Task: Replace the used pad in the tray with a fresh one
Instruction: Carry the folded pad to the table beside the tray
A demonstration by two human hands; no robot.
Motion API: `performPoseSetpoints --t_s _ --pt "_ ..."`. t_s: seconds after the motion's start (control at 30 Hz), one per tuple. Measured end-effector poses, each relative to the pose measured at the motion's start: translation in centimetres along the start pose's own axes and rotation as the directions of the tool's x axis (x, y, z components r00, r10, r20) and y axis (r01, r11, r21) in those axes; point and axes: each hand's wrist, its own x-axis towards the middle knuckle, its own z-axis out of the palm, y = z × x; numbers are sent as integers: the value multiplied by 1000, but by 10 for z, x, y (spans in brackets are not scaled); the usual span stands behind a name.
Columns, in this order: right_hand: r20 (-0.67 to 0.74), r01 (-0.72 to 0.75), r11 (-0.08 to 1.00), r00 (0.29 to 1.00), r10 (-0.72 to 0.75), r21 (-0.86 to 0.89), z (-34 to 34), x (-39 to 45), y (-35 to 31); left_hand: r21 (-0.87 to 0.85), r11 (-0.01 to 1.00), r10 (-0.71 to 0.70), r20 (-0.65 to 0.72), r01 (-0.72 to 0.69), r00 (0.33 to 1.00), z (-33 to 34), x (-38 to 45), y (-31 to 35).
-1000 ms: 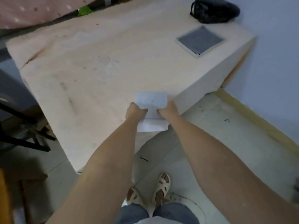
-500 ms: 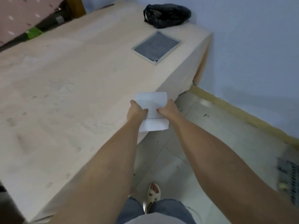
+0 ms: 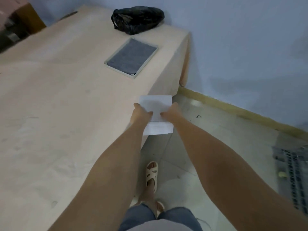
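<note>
- The person's left hand and right hand each grip one side of a folded white pad, with a thumb on top.
- The white pad is held up in the air, over the near right edge of the table.
- The table is big and covered with a pale peach cloth that has faint marks on it.
- A flat tray sits on the far right part of the table, with a dark gray pad lying inside it.
- A black plastic bag rests just behind the tray, near the far corner.
- The wall on the right is light blue, with a yellow strip along the bottom.
- The floor has pale tiles, and a foot in a cream sandal stands on it.
</note>
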Motion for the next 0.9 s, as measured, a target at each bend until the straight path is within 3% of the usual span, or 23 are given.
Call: performPoseSetpoints --t_s 0.13,0.27,0.4,0.53,0.63,0.73,0.9 --pt "-36 3 1000 999 -2 4 -7 42 -23 -31 999 28 8 -28 1000 -3 44 26" --pt "25 64 991 997 -67 118 -13 83 -59 -111 994 13 3 -12 1000 -16 92 46" --pt "10 15 984 1000 -18 178 -17 108 -85 -112 992 -53 25 55 998 -28 137 61" --pt "-11 20 987 1000 -19 156 -18 132 -102 -108 993 64 120 -51 991 -34 169 79" --pt "4 35 992 999 -35 124 -22 148 -120 -142 989 -29 51 36 998 -38 184 86" --pt "35 73 996 997 -75 49 -25 166 -137 -183 981 -49 69 61 996 -41 200 95" --pt "80 183 983 980 -181 -12 -22 206 -165 -223 968 -134 -69 116 989 -48 238 108"
